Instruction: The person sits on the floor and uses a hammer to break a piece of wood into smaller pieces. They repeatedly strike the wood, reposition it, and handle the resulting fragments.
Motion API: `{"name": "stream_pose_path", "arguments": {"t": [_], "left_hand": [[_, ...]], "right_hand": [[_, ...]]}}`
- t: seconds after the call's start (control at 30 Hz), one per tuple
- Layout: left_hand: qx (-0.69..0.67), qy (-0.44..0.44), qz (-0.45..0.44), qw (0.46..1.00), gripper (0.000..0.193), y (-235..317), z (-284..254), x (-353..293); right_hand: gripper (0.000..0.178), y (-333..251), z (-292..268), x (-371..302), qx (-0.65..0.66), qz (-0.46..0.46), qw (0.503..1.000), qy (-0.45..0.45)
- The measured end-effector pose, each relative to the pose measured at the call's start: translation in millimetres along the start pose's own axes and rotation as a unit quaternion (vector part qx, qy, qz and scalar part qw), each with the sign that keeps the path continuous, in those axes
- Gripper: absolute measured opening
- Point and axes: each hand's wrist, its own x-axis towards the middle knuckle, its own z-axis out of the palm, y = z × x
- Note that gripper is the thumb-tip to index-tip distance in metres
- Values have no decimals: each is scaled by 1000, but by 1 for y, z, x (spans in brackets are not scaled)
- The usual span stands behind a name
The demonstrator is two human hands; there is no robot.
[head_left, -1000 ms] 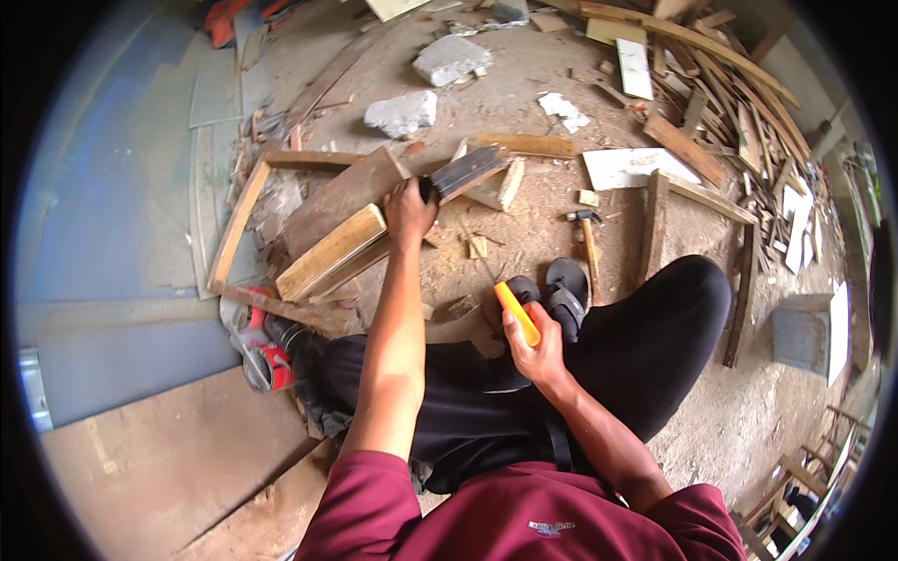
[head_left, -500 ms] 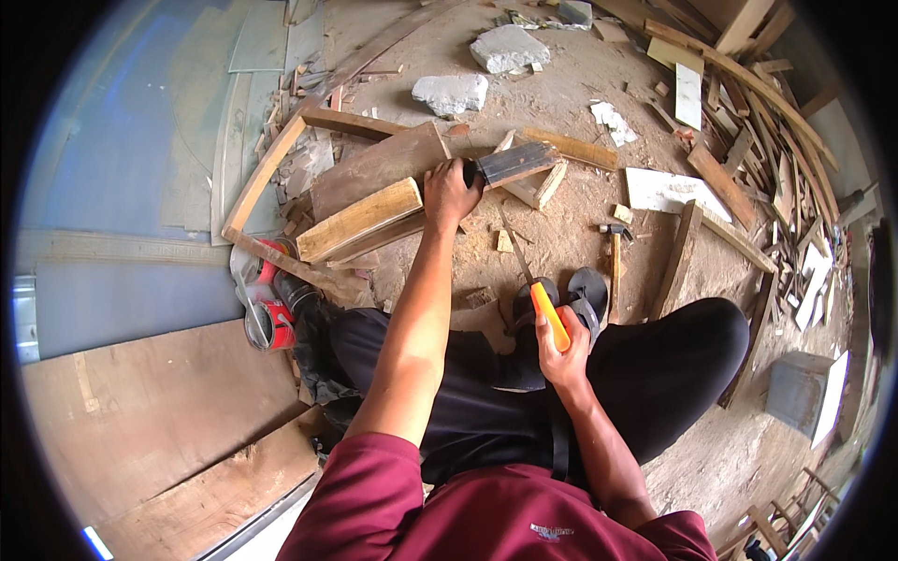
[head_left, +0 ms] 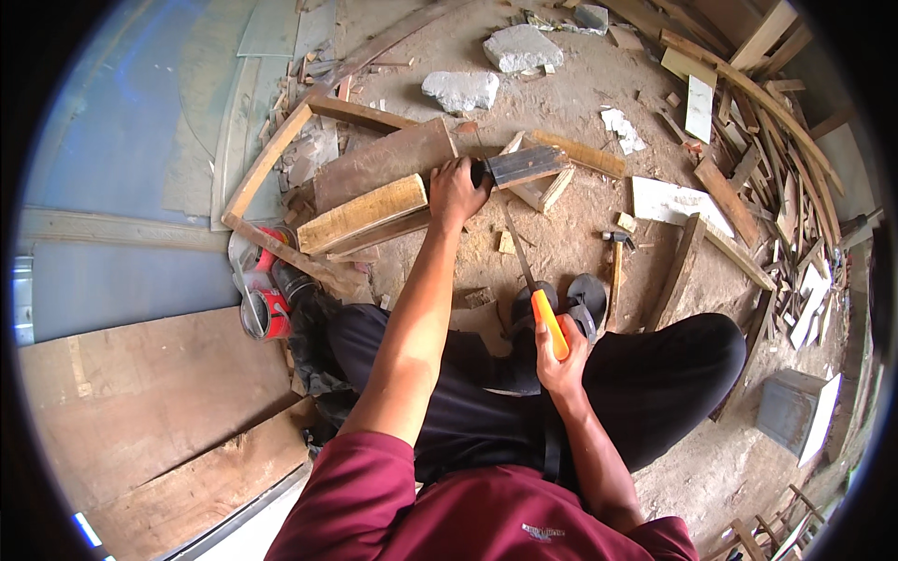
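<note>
My left hand (head_left: 458, 194) is closed round a dark-faced wooden board (head_left: 528, 166), pressing on it beside a thick pale wood block (head_left: 365, 213). In my right hand (head_left: 563, 363), closed round its yellow-orange handle, is a handsaw (head_left: 522, 251). Its narrow blade points away from me and meets the near edge of the dark board just right of my left fingers. A thin dark line past the board's far edge looks like the blade's tip. A broad brown plank (head_left: 385, 166) lies behind the block. How deep the blade sits in the wood is hidden.
A hammer (head_left: 615, 271) lies right of my feet. Concrete chunks (head_left: 522, 49) sit at the back. Scrap wood (head_left: 795, 178) piles up on the right, near a grey metal box (head_left: 793, 411). Red paint cans (head_left: 271, 313) stand at left by large sheets (head_left: 131, 280).
A thin line like the saw's tip now shows beyond the dark board. My left hand keeps its hold on the board. The whole view has shifted slightly.
</note>
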Motion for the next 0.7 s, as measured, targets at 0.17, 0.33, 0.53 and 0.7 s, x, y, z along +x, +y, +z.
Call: {"name": "stream_pose_path", "arguments": {"t": [0.17, 0.33, 0.53, 0.7], "left_hand": [[-5, 17, 18, 1000, 38, -1, 0, 0], [-4, 21, 17, 1000, 36, 0, 3, 0], [-14, 11, 19, 1000, 36, -3, 2, 0], [-1, 27, 25, 999, 36, -3, 2, -1]], "right_hand": [[28, 3, 0, 0, 11, 0, 1000, -4], [25, 5, -3, -2, 24, 10, 999, -19], [26, 2, -1, -1, 16, 5, 1000, -10], [25, 2, -2, 3, 11, -9, 1000, -14]]}}
